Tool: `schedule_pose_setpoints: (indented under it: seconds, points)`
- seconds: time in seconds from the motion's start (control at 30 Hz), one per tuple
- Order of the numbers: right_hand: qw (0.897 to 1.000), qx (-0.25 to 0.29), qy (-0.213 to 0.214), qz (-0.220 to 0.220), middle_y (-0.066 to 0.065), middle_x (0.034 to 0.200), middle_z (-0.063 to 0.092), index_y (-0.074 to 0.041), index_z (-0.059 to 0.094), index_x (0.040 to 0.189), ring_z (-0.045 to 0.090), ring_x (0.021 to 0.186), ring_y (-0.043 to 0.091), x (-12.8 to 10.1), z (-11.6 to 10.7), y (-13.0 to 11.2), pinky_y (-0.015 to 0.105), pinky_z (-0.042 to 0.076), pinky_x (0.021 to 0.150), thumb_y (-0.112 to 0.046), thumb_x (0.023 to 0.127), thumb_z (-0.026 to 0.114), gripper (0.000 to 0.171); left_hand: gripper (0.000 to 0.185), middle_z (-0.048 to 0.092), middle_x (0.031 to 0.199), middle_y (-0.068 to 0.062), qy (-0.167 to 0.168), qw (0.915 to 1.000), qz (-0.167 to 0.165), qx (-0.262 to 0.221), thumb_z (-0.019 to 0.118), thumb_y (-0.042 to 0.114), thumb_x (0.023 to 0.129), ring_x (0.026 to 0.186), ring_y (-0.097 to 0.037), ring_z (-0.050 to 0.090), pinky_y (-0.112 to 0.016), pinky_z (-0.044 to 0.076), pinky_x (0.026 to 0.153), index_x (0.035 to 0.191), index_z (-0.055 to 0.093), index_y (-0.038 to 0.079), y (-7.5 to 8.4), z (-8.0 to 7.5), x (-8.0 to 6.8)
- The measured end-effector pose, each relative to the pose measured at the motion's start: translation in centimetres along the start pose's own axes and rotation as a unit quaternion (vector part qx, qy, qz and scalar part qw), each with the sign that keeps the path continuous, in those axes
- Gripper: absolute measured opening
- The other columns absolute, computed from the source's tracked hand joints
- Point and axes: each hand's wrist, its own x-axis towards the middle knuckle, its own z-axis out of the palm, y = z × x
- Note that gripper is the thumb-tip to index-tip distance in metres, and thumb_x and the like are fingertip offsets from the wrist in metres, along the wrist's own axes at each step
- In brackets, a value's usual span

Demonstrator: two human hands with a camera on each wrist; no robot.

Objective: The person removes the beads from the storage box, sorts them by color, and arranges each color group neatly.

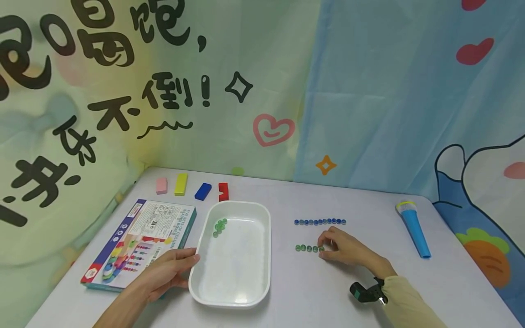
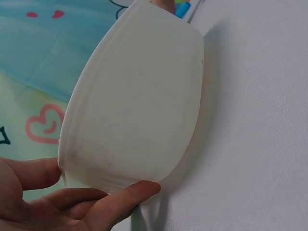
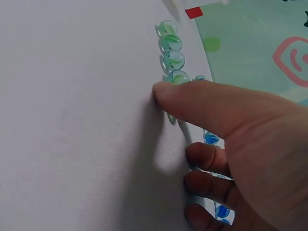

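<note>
We see the left hand [image 1: 164, 273] resting against the left rim of the white tray [image 1: 262, 255], fingers relaxed and nearly straight, thumb and fingertips touching the tray's outer wall. In the left wrist view the same fingers [image 2: 120, 195] lie along the tray's [image 2: 139, 106] underside edge without curling round it. The tray stands on the grey table [image 1: 328, 291], near the front edge, and holds a small cluster of green marbles [image 1: 219, 226] in its far left corner.

The right hand [image 1: 346, 248] rests on the table to the right of the tray, fingers bent downward. Its fingertips sit at the right end of a short row of green marbles [image 1: 308, 248]. In the right wrist view the forefinger [image 3: 192, 98] touches the last marble of this green row [image 3: 171, 48]; we cannot tell whether the hand pinches that marble or only presses on it. A longer row of blue marbles [image 1: 320, 222] lies parallel to the green row, farther from the person, apart from it.

A game box [image 1: 139, 241] lies flat to the left of the tray, partly under the left hand. Four blocks [image 1: 190, 187], pink, yellow, blue and red, lie beyond the box. A blue toy torch [image 1: 413, 228] lies near the right table edge.
</note>
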Motion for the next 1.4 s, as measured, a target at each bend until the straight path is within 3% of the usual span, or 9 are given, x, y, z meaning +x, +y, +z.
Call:
schedule_pose_setpoints:
  seconds: [0.2, 0.33, 0.47, 0.63, 0.8, 0.97, 1.17, 1.3, 1.4]
  points:
    - [0.999, -0.005, -0.032, 0.018, -0.004, 0.093, 0.05, -0.018, 0.061, 0.099, 0.043, 0.08, 0.008, 0.3, -0.6, 0.0, 0.021, 0.039, 0.067, -0.031, 0.082, 0.076, 0.026, 0.071, 0.038, 0.147, -0.03, 0.006, 1.0, -0.004, 0.001, 0.054, 0.03, 0.099, 0.098, -0.018, 0.065, -0.037, 0.058, 0.082, 0.146, 0.024, -0.014, 0.0, -0.1, 0.1]
    - [0.998, -0.002, -0.066, 0.014, 0.0, 0.096, 0.058, -0.012, 0.062, 0.108, 0.052, 0.085, 0.013, 1.5, -2.3, -1.0, 0.024, 0.045, 0.07, -0.032, 0.083, 0.075, 0.034, 0.071, 0.04, 0.146, -0.029, 0.007, 1.0, -0.004, 0.0, 0.054, 0.031, 0.099, 0.098, -0.018, 0.065, -0.037, 0.058, 0.082, 0.146, 0.025, -0.013, -0.1, -0.2, 0.1]
    - [0.997, -0.022, -0.074, -0.028, 0.007, 0.103, 0.065, -0.006, 0.062, 0.116, 0.061, 0.091, 0.019, 3.7, -3.8, -4.0, 0.029, 0.051, 0.075, -0.031, 0.087, 0.071, 0.039, 0.072, 0.039, 0.147, -0.03, 0.006, 1.0, -0.004, 0.0, 0.054, 0.031, 0.099, 0.098, -0.018, 0.065, -0.036, 0.059, 0.081, 0.146, 0.024, -0.014, -0.2, -0.3, 0.0]
    - [0.994, -0.045, -0.07, -0.072, 0.007, 0.108, 0.065, -0.008, 0.063, 0.117, 0.062, 0.096, 0.02, 7.2, -4.0, -10.0, 0.032, 0.053, 0.08, -0.03, 0.089, 0.07, 0.036, 0.072, 0.038, 0.148, -0.03, 0.013, 0.9999, -0.008, 0.003, 0.054, 0.031, 0.099, 0.096, -0.017, 0.065, -0.035, 0.058, 0.08, 0.146, 0.024, -0.014, -0.3, -0.4, 0.0]
    - [0.992, -0.054, -0.08, -0.078, 0.004, 0.111, 0.064, -0.013, 0.065, 0.118, 0.061, 0.099, 0.019, 10.4, -2.1, -15.8, 0.031, 0.053, 0.082, -0.032, 0.088, 0.072, 0.036, 0.072, 0.04, 0.146, -0.029, 0.007, 1.0, -0.005, 0.001, 0.054, 0.031, 0.099, 0.098, -0.018, 0.065, -0.036, 0.058, 0.081, 0.146, 0.024, -0.014, -0.2, -0.4, 0.0]
    - [0.987, -0.069, -0.109, -0.094, 0.004, 0.112, 0.065, -0.017, 0.064, 0.121, 0.059, 0.092, 0.014, 13.4, 1.0, -19.2, 0.024, 0.051, 0.078, -0.034, 0.088, 0.072, 0.038, 0.071, 0.041, 0.145, -0.029, 0.004, 1.0, -0.002, 0.003, 0.053, 0.03, 0.1, 0.1, -0.017, 0.065, -0.036, 0.058, 0.082, 0.146, 0.023, -0.015, -0.1, -0.4, 0.0]
    - [0.986, -0.081, -0.131, -0.066, 0.001, 0.104, 0.064, -0.02, 0.064, 0.125, 0.053, 0.087, 0.01, 15.3, 4.1, -19.9, 0.022, 0.048, 0.077, -0.032, 0.086, 0.074, 0.042, 0.07, 0.041, 0.145, -0.028, -0.006, 1.0, 0.003, -0.002, 0.053, 0.03, 0.1, 0.102, -0.017, 0.063, -0.036, 0.059, 0.081, 0.146, 0.024, -0.015, -0.1, -0.2, 0.0]
    - [0.986, -0.092, -0.134, -0.041, -0.001, 0.098, 0.06, -0.024, 0.065, 0.124, 0.052, 0.085, 0.011, 15.5, 5.2, -19.7, 0.024, 0.047, 0.075, -0.03, 0.084, 0.075, 0.041, 0.07, 0.041, 0.145, -0.028, -0.009, 0.9999, 0.008, -0.006, 0.053, 0.03, 0.099, 0.102, -0.017, 0.064, -0.036, 0.059, 0.081, 0.146, 0.025, -0.015, 0.0, -0.1, 0.1]
    - [0.986, -0.102, -0.126, -0.048, -0.002, 0.095, 0.058, -0.025, 0.067, 0.12, 0.051, 0.084, 0.01, 15.6, 5.7, -19.4, 0.023, 0.045, 0.072, -0.029, 0.084, 0.075, 0.036, 0.07, 0.042, 0.145, -0.027, -0.01, 0.9999, 0.013, -0.006, 0.053, 0.03, 0.1, 0.103, -0.017, 0.064, -0.036, 0.059, 0.081, 0.146, 0.025, -0.015, 0.0, -0.2, 0.2]
